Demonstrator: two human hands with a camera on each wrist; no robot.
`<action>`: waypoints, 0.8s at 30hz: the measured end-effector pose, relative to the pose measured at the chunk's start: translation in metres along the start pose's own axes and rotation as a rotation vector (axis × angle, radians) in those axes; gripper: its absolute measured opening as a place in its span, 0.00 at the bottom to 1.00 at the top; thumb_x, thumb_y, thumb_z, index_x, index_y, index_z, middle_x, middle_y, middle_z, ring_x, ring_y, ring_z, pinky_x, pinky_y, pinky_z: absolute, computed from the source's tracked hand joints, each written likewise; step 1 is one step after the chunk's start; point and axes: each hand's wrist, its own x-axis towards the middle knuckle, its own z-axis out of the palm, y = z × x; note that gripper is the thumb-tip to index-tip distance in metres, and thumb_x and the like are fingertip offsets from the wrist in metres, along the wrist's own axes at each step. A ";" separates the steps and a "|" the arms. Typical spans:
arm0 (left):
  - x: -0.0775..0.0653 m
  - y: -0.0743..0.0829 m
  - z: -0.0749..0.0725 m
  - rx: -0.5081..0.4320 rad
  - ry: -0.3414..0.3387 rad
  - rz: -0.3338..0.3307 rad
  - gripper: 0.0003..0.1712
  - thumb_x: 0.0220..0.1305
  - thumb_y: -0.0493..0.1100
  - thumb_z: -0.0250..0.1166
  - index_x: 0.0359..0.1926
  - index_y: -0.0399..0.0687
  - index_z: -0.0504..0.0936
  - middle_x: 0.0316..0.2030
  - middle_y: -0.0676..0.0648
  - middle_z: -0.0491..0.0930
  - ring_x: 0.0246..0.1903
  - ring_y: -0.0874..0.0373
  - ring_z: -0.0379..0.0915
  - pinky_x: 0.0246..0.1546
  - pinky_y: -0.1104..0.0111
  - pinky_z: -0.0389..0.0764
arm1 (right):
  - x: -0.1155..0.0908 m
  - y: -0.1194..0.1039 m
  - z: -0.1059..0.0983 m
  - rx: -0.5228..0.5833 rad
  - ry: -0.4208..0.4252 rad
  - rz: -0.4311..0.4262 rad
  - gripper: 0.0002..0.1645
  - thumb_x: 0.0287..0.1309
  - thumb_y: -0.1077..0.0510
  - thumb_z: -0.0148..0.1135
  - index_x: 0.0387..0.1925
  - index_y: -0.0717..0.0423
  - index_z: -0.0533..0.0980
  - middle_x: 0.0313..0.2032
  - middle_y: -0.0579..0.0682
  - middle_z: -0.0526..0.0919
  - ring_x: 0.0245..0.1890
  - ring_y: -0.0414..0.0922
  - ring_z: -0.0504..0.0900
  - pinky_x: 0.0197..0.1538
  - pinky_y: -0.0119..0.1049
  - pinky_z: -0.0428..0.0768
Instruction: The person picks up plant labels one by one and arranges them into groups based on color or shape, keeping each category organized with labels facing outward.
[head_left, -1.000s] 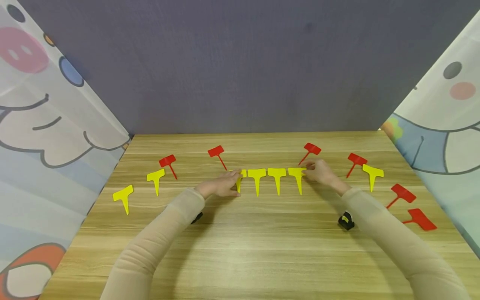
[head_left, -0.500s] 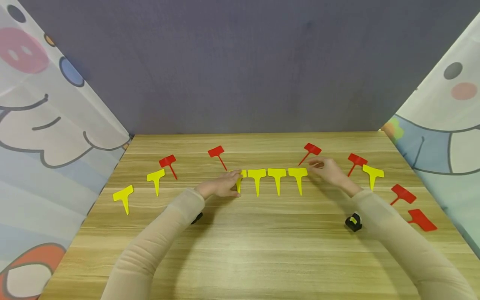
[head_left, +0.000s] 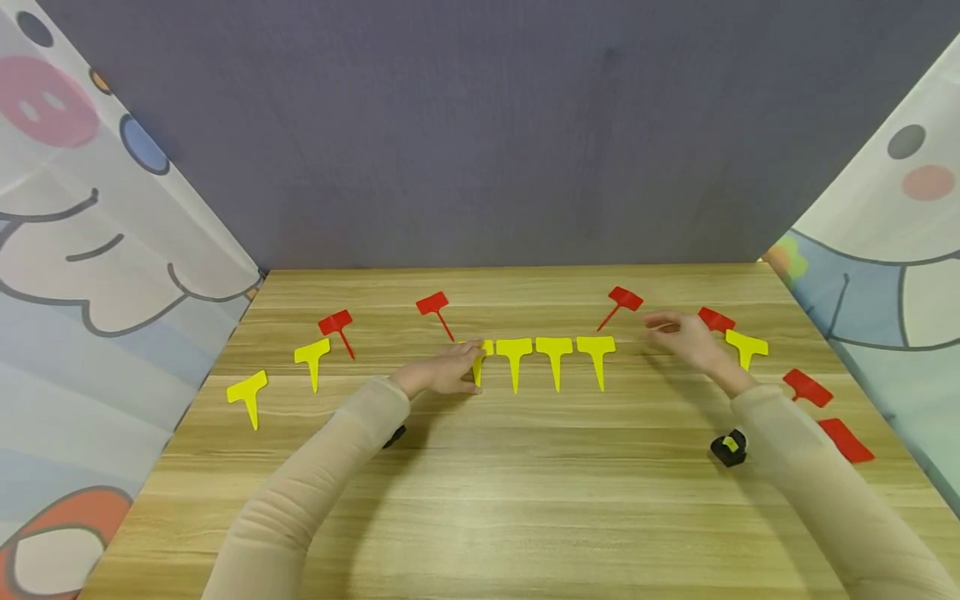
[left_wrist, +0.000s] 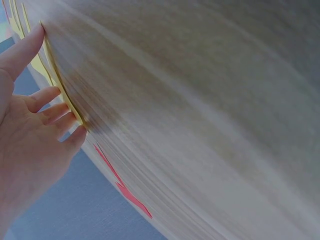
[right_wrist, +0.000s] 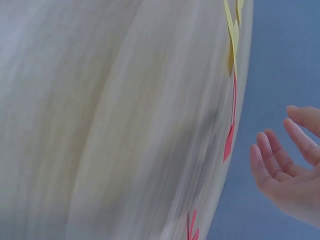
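While left fingers (left_wrist: pixel 44 97) apart on a yellow tag (head_left: pixel 487 347), right fingers (right_wrist: pixel 300 140) apart above table (head_left: pixel 555 500)

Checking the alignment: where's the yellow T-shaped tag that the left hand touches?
In the head view, the yellow T-shaped tag is leftmost of four lined up centrally, partly under the left hand, beside the next yellow tag.
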 end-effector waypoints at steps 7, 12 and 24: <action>0.000 -0.001 0.001 0.003 -0.003 -0.003 0.41 0.61 0.53 0.54 0.65 0.35 0.48 0.67 0.40 0.36 0.66 0.49 0.33 0.64 0.57 0.41 | -0.005 0.009 -0.012 -0.020 0.051 -0.005 0.22 0.59 0.57 0.52 0.50 0.69 0.70 0.46 0.68 0.74 0.43 0.60 0.74 0.37 0.38 0.77; 0.000 -0.002 0.001 0.005 0.000 0.006 0.41 0.61 0.53 0.54 0.65 0.35 0.48 0.67 0.39 0.37 0.66 0.48 0.33 0.64 0.56 0.42 | -0.011 0.016 -0.020 0.009 0.074 -0.025 0.22 0.59 0.58 0.52 0.51 0.70 0.69 0.45 0.70 0.74 0.34 0.31 0.74 0.29 0.33 0.76; 0.000 -0.002 0.002 -0.008 -0.005 0.001 0.41 0.61 0.53 0.54 0.66 0.35 0.48 0.67 0.40 0.36 0.66 0.48 0.33 0.64 0.56 0.41 | -0.023 0.031 -0.039 0.020 0.163 -0.007 0.22 0.57 0.59 0.54 0.49 0.73 0.69 0.42 0.54 0.79 0.30 0.16 0.68 0.30 0.20 0.72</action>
